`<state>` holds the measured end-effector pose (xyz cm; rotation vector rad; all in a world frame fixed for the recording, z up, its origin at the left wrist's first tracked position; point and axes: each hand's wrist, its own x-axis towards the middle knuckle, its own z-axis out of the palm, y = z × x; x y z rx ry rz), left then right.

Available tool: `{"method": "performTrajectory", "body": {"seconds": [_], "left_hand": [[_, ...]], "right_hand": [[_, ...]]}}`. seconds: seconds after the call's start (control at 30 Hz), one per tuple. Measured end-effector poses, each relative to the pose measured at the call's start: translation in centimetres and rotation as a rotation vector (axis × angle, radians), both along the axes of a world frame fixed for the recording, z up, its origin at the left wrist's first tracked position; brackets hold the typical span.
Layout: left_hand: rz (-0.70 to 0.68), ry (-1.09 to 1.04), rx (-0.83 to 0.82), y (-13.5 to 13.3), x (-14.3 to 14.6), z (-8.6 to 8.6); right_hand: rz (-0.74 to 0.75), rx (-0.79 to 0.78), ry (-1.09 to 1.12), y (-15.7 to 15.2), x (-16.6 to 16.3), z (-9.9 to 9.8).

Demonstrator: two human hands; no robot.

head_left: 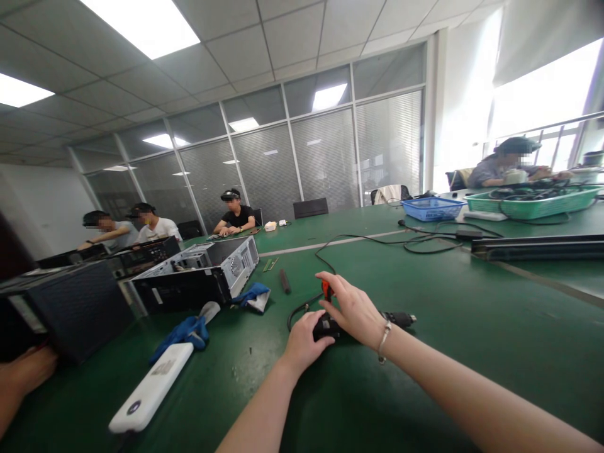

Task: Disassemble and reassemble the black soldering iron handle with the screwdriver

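Observation:
A black corded power drill [399,319] lies on the green table [453,377] in front of me, its chuck end pointing right. My left hand [302,340] is curled around the near end of its black body. Above the tool, the thumb and fingers of my right hand [353,308] close on a small orange-red and black piece [327,290]. Whether that piece belongs to the drill is hidden by the fingers. A black cable [293,314] loops beside my left hand.
Left of my hands are an open computer case [189,286], blue gloves [186,333] and a white power bank-like block [153,387]. Another person's hand [33,371] shows at the left edge. Blue [431,209] and green baskets [533,204] stand back right, near cables [438,250].

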<state>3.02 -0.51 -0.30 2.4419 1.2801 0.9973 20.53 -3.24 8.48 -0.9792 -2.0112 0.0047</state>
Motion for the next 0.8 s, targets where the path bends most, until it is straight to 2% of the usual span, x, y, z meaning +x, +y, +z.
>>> {"method": "performTrajectory", "body": {"seconds": [0.07,0.27,0.57,0.8], "left_hand": [[0.002,0.000,-0.008,0.0,0.0,0.1],[0.002,0.008,-0.012,-0.1,-0.1,0.1],[-0.004,0.016,-0.004,-0.1,0.0,0.2],[0.001,0.014,-0.014,-0.3,0.1,0.4]], "right_hand": [[-0.019,0.004,-0.018,0.1,0.1,0.1],[0.129,-0.044,0.093,0.5,0.2,0.2],[0.143,-0.054,0.067,-1.1,0.3,2.0],[0.153,-0.097,-0.021,-1.3,0.0,1.5]]}}
